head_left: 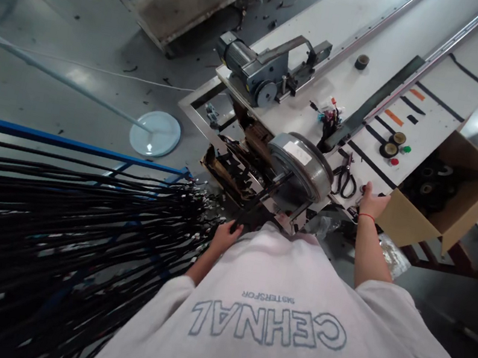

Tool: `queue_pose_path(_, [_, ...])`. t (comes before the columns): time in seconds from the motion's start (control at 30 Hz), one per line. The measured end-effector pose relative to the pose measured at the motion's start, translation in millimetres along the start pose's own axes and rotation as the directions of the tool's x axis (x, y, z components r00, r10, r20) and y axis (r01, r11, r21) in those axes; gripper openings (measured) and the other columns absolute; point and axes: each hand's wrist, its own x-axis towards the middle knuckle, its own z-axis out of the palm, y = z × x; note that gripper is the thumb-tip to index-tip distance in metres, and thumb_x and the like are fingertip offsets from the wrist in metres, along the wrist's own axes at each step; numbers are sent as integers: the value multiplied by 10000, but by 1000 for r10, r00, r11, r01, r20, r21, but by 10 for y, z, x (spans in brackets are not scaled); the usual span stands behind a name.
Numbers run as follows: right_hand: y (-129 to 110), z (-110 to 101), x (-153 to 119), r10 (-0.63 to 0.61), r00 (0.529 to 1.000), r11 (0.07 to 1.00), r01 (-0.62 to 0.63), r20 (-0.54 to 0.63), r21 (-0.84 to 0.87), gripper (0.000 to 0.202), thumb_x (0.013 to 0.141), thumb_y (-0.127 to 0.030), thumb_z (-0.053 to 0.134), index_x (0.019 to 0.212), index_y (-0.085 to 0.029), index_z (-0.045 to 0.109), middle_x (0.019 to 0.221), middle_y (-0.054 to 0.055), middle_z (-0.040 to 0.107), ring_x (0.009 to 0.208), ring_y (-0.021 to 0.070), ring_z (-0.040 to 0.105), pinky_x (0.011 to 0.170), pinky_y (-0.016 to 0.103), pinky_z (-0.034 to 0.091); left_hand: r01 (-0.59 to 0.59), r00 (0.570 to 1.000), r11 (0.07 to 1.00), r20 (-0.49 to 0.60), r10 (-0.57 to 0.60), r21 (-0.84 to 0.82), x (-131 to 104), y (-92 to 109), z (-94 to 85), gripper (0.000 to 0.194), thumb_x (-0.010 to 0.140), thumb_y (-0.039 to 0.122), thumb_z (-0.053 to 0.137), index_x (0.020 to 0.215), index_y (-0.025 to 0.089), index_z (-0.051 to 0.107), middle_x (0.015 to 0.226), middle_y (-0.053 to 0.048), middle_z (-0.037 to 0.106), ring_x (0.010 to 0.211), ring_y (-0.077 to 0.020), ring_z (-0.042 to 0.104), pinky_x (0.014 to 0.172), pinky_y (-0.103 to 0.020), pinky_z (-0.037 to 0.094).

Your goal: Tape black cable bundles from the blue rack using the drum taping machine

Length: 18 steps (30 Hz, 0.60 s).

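Observation:
My left hand (pixel 225 237) is closed around the end of a black cable bundle (pixel 256 201). The bundle runs up from my fist towards a round grey metal drum (pixel 301 162) with a white label at the near end of the bench. My right hand (pixel 373 203) rests at the bench's front edge, fingers apart and nothing seen held in it. A small dark red knob or button (pixel 362 189) shows by its fingertips. Black-handled scissors (pixel 346 177) lie just left of that hand. Part of the cable near the drum is hard to make out.
An open cardboard box (pixel 468 205) of black tape rolls stands right of my right hand. Tape rolls (pixel 389 150) and black strips lie on the white bench (pixel 387 57). A motor unit (pixel 257 72) sits at its left. Many black cables (pixel 80 195) hang on a blue rack at left.

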Motion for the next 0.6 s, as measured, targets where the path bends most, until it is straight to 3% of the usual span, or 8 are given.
queue_pose_path(0.1, [12, 20, 13, -9, 1000, 1000, 9, -22, -9, 781, 832, -565, 671, 1369, -53, 428, 1434, 296, 492, 1378, 378, 460, 1153, 512, 348, -26, 993, 1000, -112, 25, -13, -212, 144, -142, 351, 781, 518, 525, 647, 195, 556, 561, 19, 513, 574, -139, 449, 576, -257, 355])
queue_pose_path(0.2, [27, 42, 30, -8, 999, 1000, 8, -35, 1, 824, 828, -566, 678, 1393, -32, 404, 1446, 312, 473, 1397, 381, 440, 1163, 512, 338, -49, 990, 999, -130, 47, -15, -262, 354, -218, 377, 784, 528, 533, 595, 205, 482, 533, 32, 446, 558, -125, 401, 551, -252, 322])
queue_pose_path(0.43, [25, 59, 56, -2, 1000, 1000, 2, -19, 4, 825, 840, -554, 682, 1405, -21, 405, 1463, 308, 461, 1398, 379, 445, 1175, 516, 327, -149, 982, 989, -121, 146, -11, 16, 673, -205, 387, 796, 490, 529, 557, 208, 415, 515, 47, 361, 535, -107, 346, 538, -253, 274])
queue_pose_path(0.6, [17, 61, 58, 4, 1000, 1000, -4, -15, 8, 846, 835, -576, 682, 1411, -23, 403, 1451, 317, 469, 1386, 392, 455, 1160, 524, 343, -176, 984, 983, -53, 173, -61, 276, 889, -44, 351, 820, 454, 563, 599, 201, 462, 532, 47, 392, 553, -111, 382, 545, -247, 298])
